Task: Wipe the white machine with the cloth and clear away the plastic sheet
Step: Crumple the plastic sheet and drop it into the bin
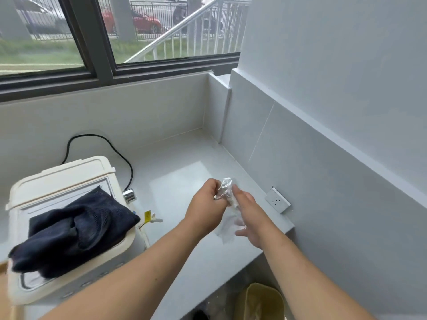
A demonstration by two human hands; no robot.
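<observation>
1. The left hand (205, 204) closes its fingers (213, 188) around the bunched upper end of the clear plastic sheet (225, 189), held up above the pale tabletop (175, 181).
2. The right hand (249, 215) lies against the sheet's lower length, fingers (240, 227) loosely spread (whether they pinch the film cannot be told); the tail of the sheet hangs blurred beneath the palm.
3. To the left, well apart from both hands, the white machine (67, 172) stands on the tabletop with the dark cloth (76, 229) heaped on its lid.
4. A black cord (120, 155) loops behind the machine; a wall socket (277, 200) sits on the right-hand wall near the right hand, and a window (115, 31) runs above.
</observation>
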